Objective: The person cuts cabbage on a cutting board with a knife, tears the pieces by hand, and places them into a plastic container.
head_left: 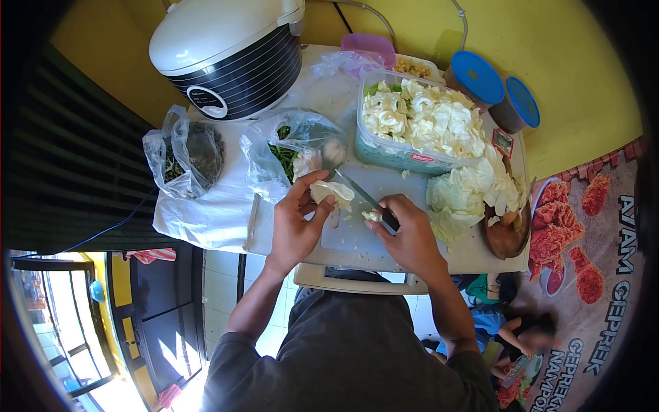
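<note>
My left hand (296, 223) pinches a pale piece of cabbage (334, 194) between thumb and fingers, held up over the white cutting board (343, 242). In my right hand (412, 237) is a knife (359, 190), gripped by its dark handle, its blade pointing up and left toward the cabbage piece. A small pale scrap (371, 215) shows by my right fingertips. Little bits lie scattered on the board. Just beyond it stands a clear plastic container (384, 154) heaped with cut cabbage (439, 113). More of a cabbage (454, 196) rests right of my right hand.
Plastic bags (259, 152) with greens sit left of the board, another bag (180, 165) farther left. A rice cooker (230, 62) stands behind them. Blue-lidded tubs (476, 75) line the wall. A brown bowl (506, 237) is at the right edge. A person (525, 336) is low at right.
</note>
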`<state>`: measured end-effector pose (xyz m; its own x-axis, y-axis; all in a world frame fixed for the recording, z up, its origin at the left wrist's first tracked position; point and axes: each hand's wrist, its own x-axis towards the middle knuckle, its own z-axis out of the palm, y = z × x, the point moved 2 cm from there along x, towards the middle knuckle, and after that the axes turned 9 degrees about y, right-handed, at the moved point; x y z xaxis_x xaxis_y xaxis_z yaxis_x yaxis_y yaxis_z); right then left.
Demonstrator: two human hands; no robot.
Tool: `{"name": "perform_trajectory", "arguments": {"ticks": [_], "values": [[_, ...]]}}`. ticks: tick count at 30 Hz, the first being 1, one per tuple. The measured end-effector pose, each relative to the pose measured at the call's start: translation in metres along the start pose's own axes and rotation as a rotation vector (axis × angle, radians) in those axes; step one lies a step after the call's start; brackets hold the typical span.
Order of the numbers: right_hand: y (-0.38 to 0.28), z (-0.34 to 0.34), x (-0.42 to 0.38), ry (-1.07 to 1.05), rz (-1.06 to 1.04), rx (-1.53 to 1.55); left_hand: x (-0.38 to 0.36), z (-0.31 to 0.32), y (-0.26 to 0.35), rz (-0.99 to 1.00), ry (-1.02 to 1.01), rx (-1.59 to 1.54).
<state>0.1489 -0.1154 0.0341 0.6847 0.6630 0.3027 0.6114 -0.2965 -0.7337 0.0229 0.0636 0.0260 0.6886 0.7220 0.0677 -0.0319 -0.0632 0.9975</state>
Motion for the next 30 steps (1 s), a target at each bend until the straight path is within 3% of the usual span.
{"name": "perform_trajectory", "arguments": {"ticks": [3,4,6,9,12,16,17,18,20,23,30], "values": [[-0.013,-0.025,0.007,0.008,0.066,0.110,-0.003,0.001,-0.002,0.029,0.023,-0.047],[-0.014,-0.028,0.012,0.111,0.011,0.224,-0.005,0.002,-0.003,0.045,0.021,-0.058],[-0.031,-0.053,0.025,0.135,0.108,0.139,-0.008,0.009,-0.005,0.056,-0.020,-0.062],[-0.039,-0.065,0.053,0.339,0.001,0.095,-0.011,0.021,-0.011,0.103,-0.081,-0.028],[-0.040,-0.065,0.076,0.360,-0.042,-0.003,-0.011,0.026,-0.012,-0.042,-0.134,-0.148],[-0.044,-0.054,0.069,0.439,-0.301,0.069,-0.008,0.025,-0.005,-0.303,-0.195,-0.418],[-0.044,-0.052,0.059,0.235,-0.148,0.150,-0.008,0.024,-0.005,-0.331,-0.214,-0.459],[-0.041,-0.046,0.054,0.095,-0.207,0.197,-0.009,0.023,-0.005,-0.361,-0.237,-0.499],[-0.040,-0.042,0.041,-0.141,-0.072,0.228,-0.009,0.022,-0.008,-0.391,-0.267,-0.573],[-0.021,-0.039,0.032,-0.274,0.076,0.168,-0.009,0.021,-0.008,-0.384,-0.268,-0.579],[-0.022,-0.054,0.033,-0.055,-0.024,0.126,-0.011,0.026,-0.015,-0.223,-0.226,-0.510]]}}
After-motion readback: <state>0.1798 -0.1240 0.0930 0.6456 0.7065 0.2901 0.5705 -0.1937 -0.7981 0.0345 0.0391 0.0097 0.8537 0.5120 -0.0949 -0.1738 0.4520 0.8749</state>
